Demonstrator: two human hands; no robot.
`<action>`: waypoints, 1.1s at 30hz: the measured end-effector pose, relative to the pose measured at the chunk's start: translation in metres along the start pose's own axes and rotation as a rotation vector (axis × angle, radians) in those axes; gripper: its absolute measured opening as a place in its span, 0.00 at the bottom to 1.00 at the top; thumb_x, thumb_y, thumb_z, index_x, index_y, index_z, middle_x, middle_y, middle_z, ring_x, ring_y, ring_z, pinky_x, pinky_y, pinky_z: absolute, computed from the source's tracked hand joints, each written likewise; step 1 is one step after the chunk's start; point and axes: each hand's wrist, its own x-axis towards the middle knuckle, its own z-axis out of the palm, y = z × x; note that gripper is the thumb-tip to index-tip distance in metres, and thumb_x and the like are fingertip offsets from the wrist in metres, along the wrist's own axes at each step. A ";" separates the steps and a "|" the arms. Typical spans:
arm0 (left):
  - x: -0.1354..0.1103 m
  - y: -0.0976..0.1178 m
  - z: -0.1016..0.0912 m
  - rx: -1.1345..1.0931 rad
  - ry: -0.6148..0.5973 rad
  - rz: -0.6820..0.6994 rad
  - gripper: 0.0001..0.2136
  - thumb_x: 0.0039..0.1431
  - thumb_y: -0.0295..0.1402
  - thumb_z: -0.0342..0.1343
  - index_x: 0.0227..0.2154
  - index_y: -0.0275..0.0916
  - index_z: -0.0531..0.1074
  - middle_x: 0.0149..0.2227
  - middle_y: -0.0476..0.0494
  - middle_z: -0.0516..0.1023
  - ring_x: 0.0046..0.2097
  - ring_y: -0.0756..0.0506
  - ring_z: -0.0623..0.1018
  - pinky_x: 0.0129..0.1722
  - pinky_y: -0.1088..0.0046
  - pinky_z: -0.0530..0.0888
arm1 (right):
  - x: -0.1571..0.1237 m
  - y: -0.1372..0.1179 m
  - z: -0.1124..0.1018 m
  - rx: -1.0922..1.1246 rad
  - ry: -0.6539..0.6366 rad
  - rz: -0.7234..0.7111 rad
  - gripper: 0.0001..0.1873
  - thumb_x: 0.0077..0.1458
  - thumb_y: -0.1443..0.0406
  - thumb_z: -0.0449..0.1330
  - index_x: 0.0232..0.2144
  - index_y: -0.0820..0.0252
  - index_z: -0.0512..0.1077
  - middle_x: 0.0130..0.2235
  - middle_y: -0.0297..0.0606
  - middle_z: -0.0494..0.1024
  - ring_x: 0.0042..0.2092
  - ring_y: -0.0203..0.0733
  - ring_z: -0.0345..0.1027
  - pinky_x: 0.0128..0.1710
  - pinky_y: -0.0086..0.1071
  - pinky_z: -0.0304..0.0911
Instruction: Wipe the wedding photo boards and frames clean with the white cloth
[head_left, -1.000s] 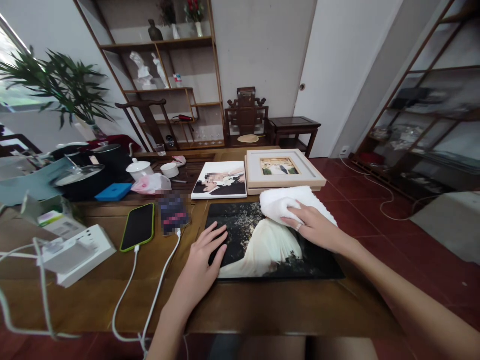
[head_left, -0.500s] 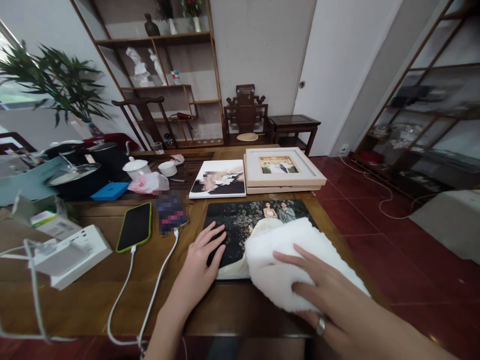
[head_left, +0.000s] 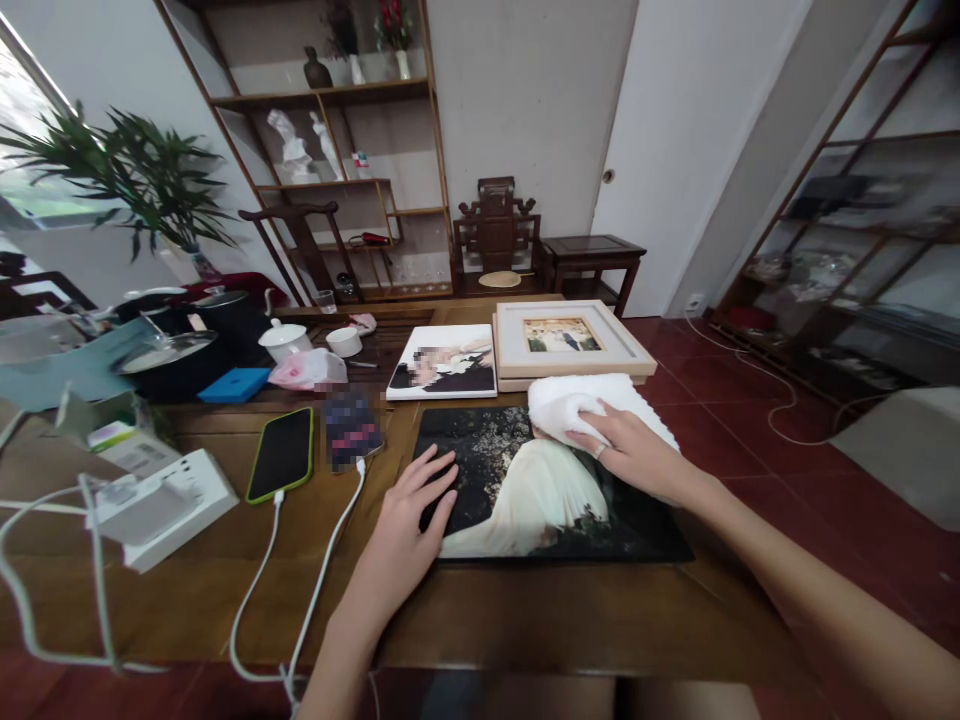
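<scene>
A dark photo panel (head_left: pixel 480 480) lies flat on the wooden table, printed with a pale, wide gown. My left hand (head_left: pixel 416 510) rests on its left edge, fingers spread. With my right hand (head_left: pixel 630 450) I grip a white fluffy towel (head_left: pixel 600 400), pressed on the panel's upper right part. The towel hides that corner and the upper part of the picture. Behind the panel lie a white photo panel (head_left: pixel 442 362) and a light wooden picture frame (head_left: pixel 574 340), which sits on top of another frame.
To the left lie a green-cased phone (head_left: pixel 281 455), another device (head_left: pixel 352 430), white cables (head_left: pixel 330 565) and a white power strip (head_left: pixel 180 510). Farther back are a blue box (head_left: pixel 234 385), a pink plastic bag (head_left: pixel 307 370), a white teapot (head_left: pixel 285 342) and dark pots (head_left: pixel 169 365).
My right hand has moved the towel away from me, from the panel's lower right to its upper right, baring the gown and lower corner. My left hand stays at the left edge.
</scene>
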 end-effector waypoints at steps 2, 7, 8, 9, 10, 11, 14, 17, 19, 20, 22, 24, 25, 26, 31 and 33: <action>0.000 -0.001 0.000 -0.008 0.019 0.008 0.14 0.61 0.32 0.48 0.46 0.37 0.74 0.53 0.38 0.73 0.60 0.40 0.65 0.58 0.53 0.64 | -0.002 -0.001 0.003 -0.012 0.013 -0.002 0.19 0.63 0.56 0.42 0.38 0.58 0.70 0.38 0.46 0.72 0.44 0.53 0.66 0.41 0.40 0.61; -0.001 -0.002 0.001 0.012 0.036 -0.018 0.15 0.61 0.33 0.48 0.47 0.37 0.73 0.56 0.37 0.70 0.59 0.39 0.67 0.57 0.55 0.65 | -0.006 -0.008 0.002 -0.031 0.024 -0.029 0.19 0.63 0.58 0.43 0.37 0.59 0.71 0.38 0.47 0.73 0.45 0.55 0.65 0.42 0.44 0.61; -0.001 -0.002 0.001 0.022 0.037 -0.029 0.15 0.61 0.34 0.48 0.48 0.37 0.73 0.57 0.37 0.68 0.59 0.40 0.67 0.57 0.55 0.65 | -0.009 -0.012 0.001 -0.031 0.022 -0.044 0.18 0.63 0.59 0.43 0.37 0.59 0.71 0.39 0.47 0.73 0.46 0.55 0.65 0.44 0.45 0.61; -0.002 -0.002 0.001 0.032 0.040 -0.036 0.16 0.61 0.34 0.48 0.48 0.37 0.72 0.59 0.37 0.66 0.60 0.40 0.66 0.58 0.55 0.65 | -0.013 -0.016 0.000 -0.031 0.023 -0.064 0.17 0.63 0.60 0.44 0.38 0.59 0.71 0.41 0.48 0.73 0.48 0.55 0.65 0.46 0.47 0.60; -0.002 -0.002 0.001 0.041 0.045 -0.038 0.16 0.61 0.34 0.48 0.49 0.37 0.72 0.60 0.38 0.65 0.61 0.40 0.64 0.58 0.55 0.64 | -0.019 -0.021 -0.001 -0.030 0.021 -0.088 0.16 0.62 0.62 0.44 0.38 0.59 0.71 0.45 0.48 0.73 0.51 0.55 0.63 0.49 0.48 0.59; -0.003 -0.002 0.002 0.049 0.048 -0.034 0.16 0.61 0.34 0.47 0.49 0.37 0.71 0.61 0.38 0.63 0.62 0.40 0.62 0.58 0.56 0.63 | -0.026 -0.027 -0.002 -0.028 0.011 -0.114 0.15 0.62 0.63 0.45 0.38 0.59 0.71 0.49 0.49 0.72 0.54 0.55 0.61 0.52 0.50 0.56; -0.004 -0.002 0.002 0.066 0.042 -0.017 0.16 0.62 0.34 0.46 0.50 0.37 0.71 0.61 0.39 0.62 0.64 0.40 0.59 0.60 0.56 0.61 | -0.053 -0.048 -0.006 -0.015 -0.052 -0.183 0.12 0.57 0.68 0.48 0.36 0.60 0.72 0.57 0.51 0.65 0.60 0.55 0.53 0.58 0.54 0.49; -0.005 -0.003 0.002 0.075 0.018 -0.037 0.18 0.62 0.35 0.46 0.53 0.36 0.68 0.61 0.37 0.62 0.62 0.41 0.61 0.60 0.56 0.62 | -0.078 -0.069 -0.010 0.006 -0.117 -0.266 0.11 0.51 0.71 0.52 0.35 0.59 0.73 0.59 0.49 0.63 0.63 0.55 0.47 0.59 0.58 0.46; -0.005 -0.003 0.002 0.076 0.001 -0.050 0.19 0.62 0.35 0.45 0.54 0.36 0.67 0.61 0.37 0.63 0.62 0.41 0.62 0.59 0.56 0.62 | -0.090 -0.081 -0.013 0.015 -0.156 -0.351 0.14 0.46 0.72 0.54 0.36 0.58 0.73 0.59 0.46 0.63 0.64 0.56 0.45 0.60 0.60 0.43; -0.004 -0.003 0.002 0.076 -0.008 -0.052 0.19 0.62 0.35 0.45 0.54 0.35 0.67 0.61 0.37 0.63 0.62 0.41 0.62 0.59 0.56 0.62 | -0.093 -0.085 -0.015 0.020 -0.176 -0.390 0.15 0.44 0.72 0.54 0.36 0.57 0.73 0.60 0.44 0.63 0.64 0.56 0.45 0.60 0.60 0.42; -0.004 -0.003 0.002 0.079 -0.017 -0.054 0.19 0.62 0.35 0.45 0.53 0.34 0.67 0.60 0.36 0.64 0.62 0.41 0.63 0.59 0.56 0.62 | -0.095 -0.090 -0.017 0.028 -0.200 -0.422 0.15 0.44 0.73 0.54 0.34 0.57 0.74 0.60 0.42 0.63 0.63 0.56 0.46 0.60 0.60 0.42; -0.004 -0.003 0.002 0.083 -0.017 -0.051 0.19 0.62 0.35 0.45 0.53 0.33 0.67 0.60 0.35 0.64 0.61 0.41 0.63 0.59 0.56 0.62 | -0.091 -0.088 -0.018 0.039 -0.198 -0.394 0.14 0.45 0.72 0.54 0.34 0.57 0.73 0.59 0.43 0.64 0.63 0.55 0.48 0.60 0.57 0.45; -0.004 -0.002 0.002 0.083 -0.017 -0.049 0.19 0.62 0.35 0.45 0.53 0.33 0.67 0.60 0.35 0.64 0.61 0.41 0.63 0.59 0.56 0.62 | -0.086 -0.084 -0.017 0.043 -0.187 -0.366 0.13 0.46 0.72 0.54 0.35 0.58 0.73 0.59 0.45 0.65 0.62 0.54 0.49 0.60 0.56 0.47; -0.004 -0.002 0.002 0.080 -0.018 -0.048 0.19 0.62 0.35 0.45 0.53 0.33 0.68 0.60 0.35 0.65 0.61 0.41 0.63 0.60 0.57 0.62 | -0.081 -0.079 -0.016 0.045 -0.173 -0.339 0.13 0.48 0.72 0.54 0.35 0.58 0.73 0.58 0.46 0.66 0.62 0.54 0.50 0.60 0.55 0.48; -0.003 -0.001 0.000 0.044 -0.014 -0.057 0.19 0.62 0.35 0.46 0.54 0.34 0.66 0.59 0.36 0.65 0.61 0.42 0.64 0.60 0.58 0.62 | -0.038 -0.036 -0.006 -0.008 -0.051 -0.213 0.13 0.59 0.67 0.48 0.39 0.61 0.71 0.53 0.53 0.69 0.57 0.56 0.59 0.54 0.53 0.57; -0.003 -0.001 0.000 0.033 -0.013 -0.063 0.19 0.62 0.35 0.46 0.54 0.35 0.66 0.59 0.36 0.66 0.61 0.42 0.64 0.60 0.58 0.61 | -0.020 -0.019 -0.003 -0.042 -0.020 -0.149 0.16 0.62 0.63 0.45 0.41 0.61 0.70 0.47 0.53 0.73 0.54 0.58 0.62 0.48 0.52 0.62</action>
